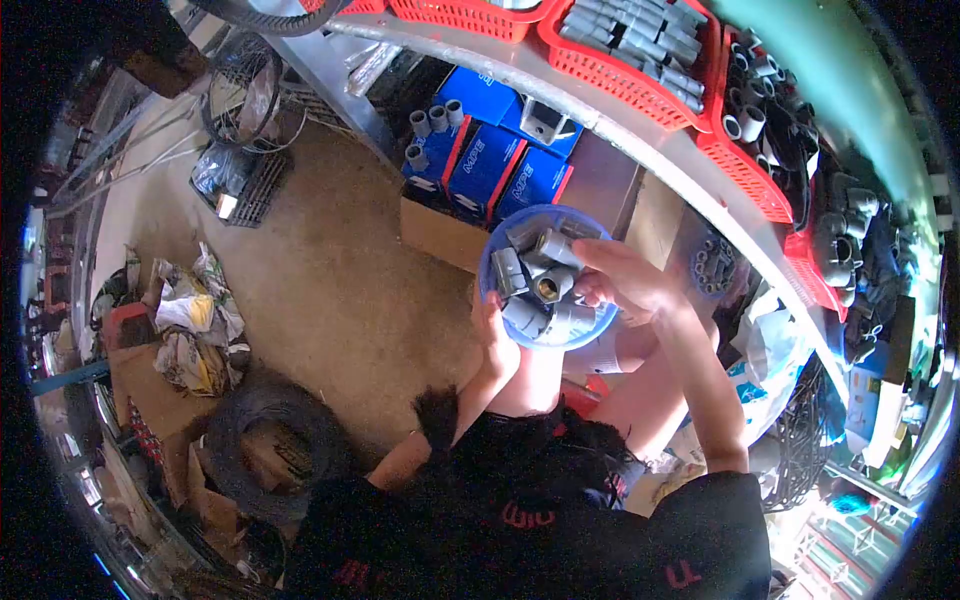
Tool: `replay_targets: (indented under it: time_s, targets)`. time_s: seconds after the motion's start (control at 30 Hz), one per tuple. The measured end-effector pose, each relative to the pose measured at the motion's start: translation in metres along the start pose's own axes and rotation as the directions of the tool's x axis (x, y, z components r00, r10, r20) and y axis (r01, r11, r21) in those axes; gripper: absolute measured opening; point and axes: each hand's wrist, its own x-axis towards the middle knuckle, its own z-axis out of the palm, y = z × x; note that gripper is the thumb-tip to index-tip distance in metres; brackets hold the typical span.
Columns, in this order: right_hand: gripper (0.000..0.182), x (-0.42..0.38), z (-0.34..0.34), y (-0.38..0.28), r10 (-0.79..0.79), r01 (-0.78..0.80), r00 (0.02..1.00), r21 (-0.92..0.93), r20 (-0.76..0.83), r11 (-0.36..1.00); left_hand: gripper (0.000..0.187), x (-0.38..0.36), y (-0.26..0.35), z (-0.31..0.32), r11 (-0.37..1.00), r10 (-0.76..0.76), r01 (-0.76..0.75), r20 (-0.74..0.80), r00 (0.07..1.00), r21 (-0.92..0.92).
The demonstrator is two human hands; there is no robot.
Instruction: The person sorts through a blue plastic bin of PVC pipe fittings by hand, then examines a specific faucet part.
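A round blue basket (487, 262) full of grey pipe fittings (553, 284) is held over my lap. My left hand (495, 332) grips its left rim from the side. At the right rim, my right hand (618, 277) reaches over the basket, its fingers curled at the fittings. One fitting near the middle shows a brass-coloured inside. Whether my right fingers hold a fitting is hard to make out. Just beyond the basket, blue boxes (484, 168) stand in a cardboard carton (440, 232), with several grey fittings upright on top.
Red baskets (630, 75) of grey fittings line the metal shelf edge (500, 55) ahead and to the right. A coil of dark wire (230, 450) and an open carton (150, 375) with crumpled paper lie at the left. A black crate (255, 190) stands farther off on the floor.
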Motion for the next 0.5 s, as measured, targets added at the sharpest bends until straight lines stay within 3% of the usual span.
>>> replay_targets:
  time_s: [0.1,0.2,0.33,0.43,0.5]
  targets:
    - [0.031,-0.003,-0.004,0.001,-0.023,0.038,0.997,-0.217,0.070,0.975,0.059,-0.002,-0.013,-0.011,1.000,-0.012,0.012,-0.026,1.000,0.005]
    - [0.034,-0.017,-0.003,0.001,-0.137,0.150,0.988,-0.318,0.064,0.936,0.060,-0.002,-0.015,-0.013,0.999,-0.028,0.027,-0.030,0.999,-0.024]
    - [0.031,-0.036,-0.006,0.005,-0.410,0.307,0.897,-0.433,-0.165,0.847,0.060,-0.002,-0.019,-0.014,0.996,-0.053,0.051,-0.024,0.998,-0.072]
    - [0.028,-0.044,-0.015,0.004,-0.496,0.399,0.832,-0.354,-0.247,0.846,0.061,0.001,-0.019,-0.014,0.996,-0.050,0.048,-0.021,0.999,-0.074]
    - [0.026,-0.045,-0.015,0.006,-0.487,0.340,0.838,-0.465,-0.245,0.818,0.063,0.001,-0.013,-0.011,1.000,-0.018,0.018,-0.004,1.000,-0.006]
